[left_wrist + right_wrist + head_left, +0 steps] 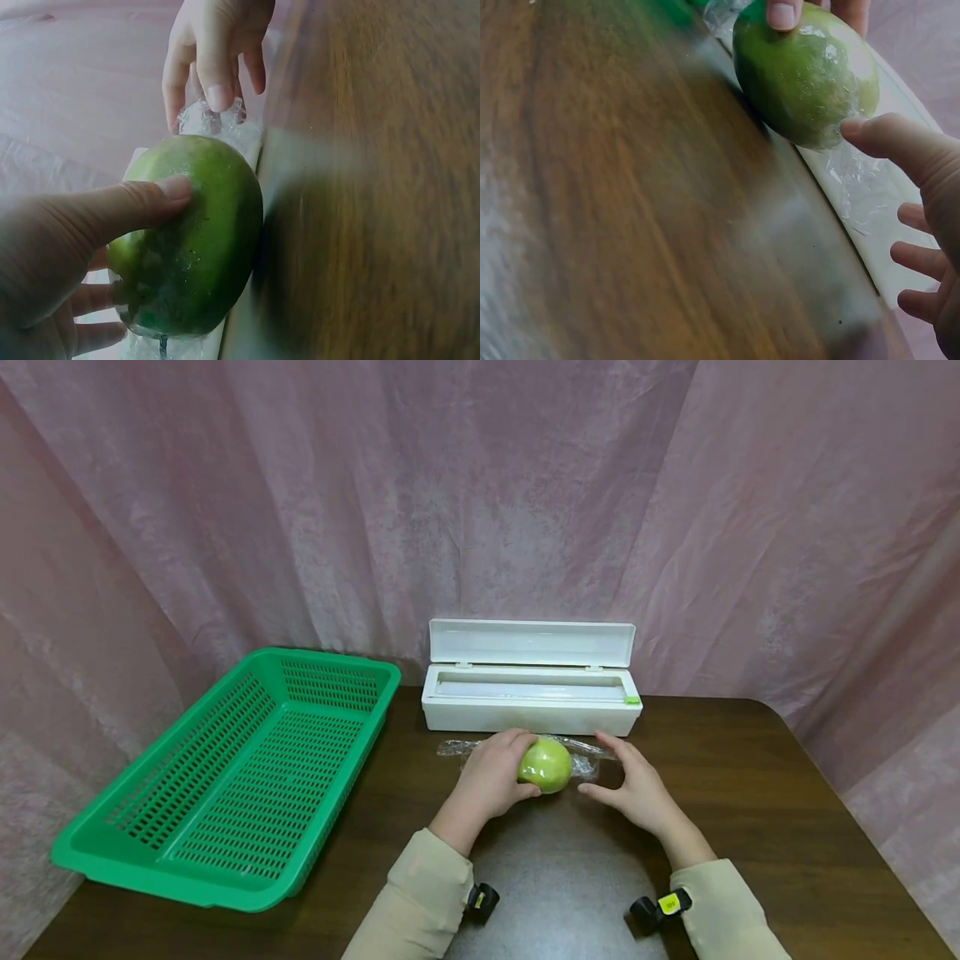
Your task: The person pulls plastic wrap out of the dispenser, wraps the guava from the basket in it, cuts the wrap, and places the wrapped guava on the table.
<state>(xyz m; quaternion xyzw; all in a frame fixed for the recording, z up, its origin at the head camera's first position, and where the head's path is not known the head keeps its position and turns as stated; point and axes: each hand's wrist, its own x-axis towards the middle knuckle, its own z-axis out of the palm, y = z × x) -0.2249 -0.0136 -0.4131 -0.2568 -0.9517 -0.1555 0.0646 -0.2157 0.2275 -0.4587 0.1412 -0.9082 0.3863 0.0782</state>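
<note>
A green apple point(545, 765) with clear plastic wrap point(845, 184) over its skin is in front of the white box, close over the table. My left hand point(491, 774) grips it from the left, with the thumb point(154, 199) on the near side and the fingers behind. Loose wrap sticks out on both sides of the fruit. To the right, my right hand point(633, 785) holds nothing, its thumb and fingers spread apart around the loose wrap. In the right wrist view, that thumb's tip point(853, 129) is right at the apple's edge.
Behind the apple stands a white wrap dispenser box point(531, 717) with its lid point(531, 642) raised. A large green slotted basket point(341, 802) sits at the left of the brown wooden table point(757, 793). Pink curtains point(525, 485) hang behind the table.
</note>
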